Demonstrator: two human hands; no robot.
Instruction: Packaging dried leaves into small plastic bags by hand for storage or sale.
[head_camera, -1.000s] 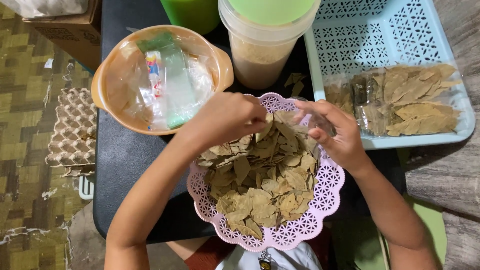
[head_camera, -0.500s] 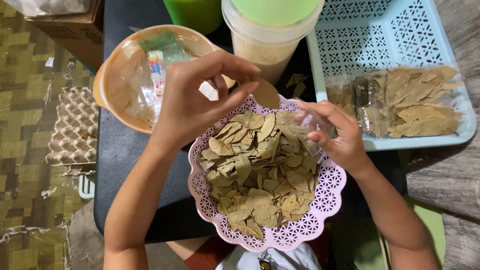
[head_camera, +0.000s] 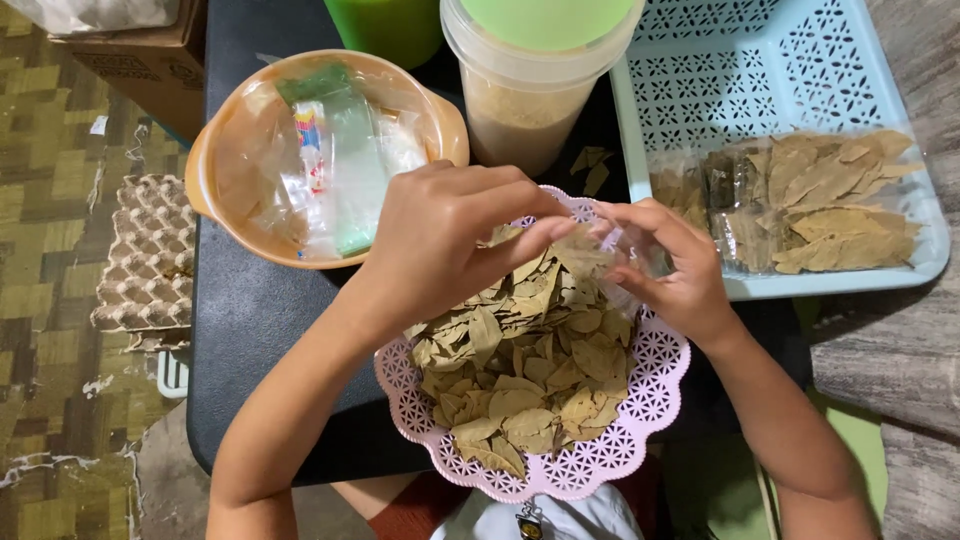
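A pink perforated plate holds a heap of dried brown-green leaves. My left hand hovers over the far side of the heap, with a few leaves pinched in its fingertips. The fingertips meet my right hand at the plate's far right rim. My right hand grips a small clear plastic bag, and the pinched leaves are at the bag's mouth. How far the leaves are inside the bag is hidden by the fingers.
An orange bowl with empty clear bags stands at the left. A light blue basket tray at the right holds filled leaf packets. A lidded jar of tan grains, a green container and an egg carton are nearby.
My left hand picked leaves out of the heap, lifted them, then moved right and down to the bag in my right hand. The right hand stayed in place.
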